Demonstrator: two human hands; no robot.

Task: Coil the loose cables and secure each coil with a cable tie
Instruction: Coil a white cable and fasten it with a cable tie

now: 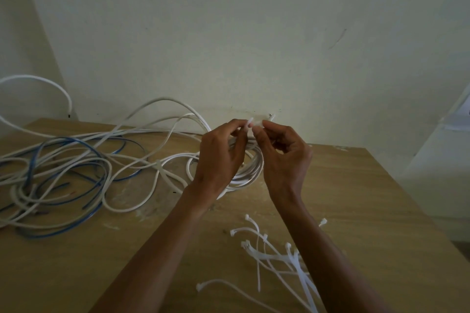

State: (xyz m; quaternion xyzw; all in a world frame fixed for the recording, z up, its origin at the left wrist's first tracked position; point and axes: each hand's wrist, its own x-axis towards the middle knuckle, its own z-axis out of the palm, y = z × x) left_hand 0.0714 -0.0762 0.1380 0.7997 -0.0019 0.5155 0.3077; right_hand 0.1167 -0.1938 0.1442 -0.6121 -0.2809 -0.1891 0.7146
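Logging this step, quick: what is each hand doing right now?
Left hand: pinches the cable tie.
Right hand: pinches the same cable tie.

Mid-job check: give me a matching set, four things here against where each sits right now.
1 white cable coil
2 blue cable
3 spare cable ties
4 cable tie in use

a tangled with white cables at the table's left
b pinched between left hand and right hand
c loose pile at the table's near right
d partly hidden behind the hands

Pairs: 1-d, 2-a, 3-c, 4-b
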